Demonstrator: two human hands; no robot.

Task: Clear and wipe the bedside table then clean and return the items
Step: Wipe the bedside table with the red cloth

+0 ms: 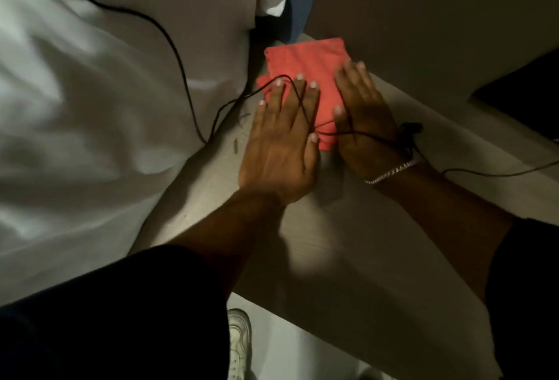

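Note:
A folded red cloth (305,60) lies flat on the pale bedside table (348,228), near its far corner. My left hand (278,143) rests palm down on the cloth's left part, fingers spread. My right hand (363,116) presses flat on its right part, fingers together; a silver bracelet (390,172) circles that wrist. A thin black cable (169,35) runs from the bed over my left fingers and across the cloth to my right wrist, where it bunches in a knot (410,131).
White bedding (90,107) fills the left, touching the table's left edge. A dark wall panel (423,16) stands behind the table. A small dark scrap (236,146) lies on the table by the bed. A white shoe (239,343) shows on the floor below.

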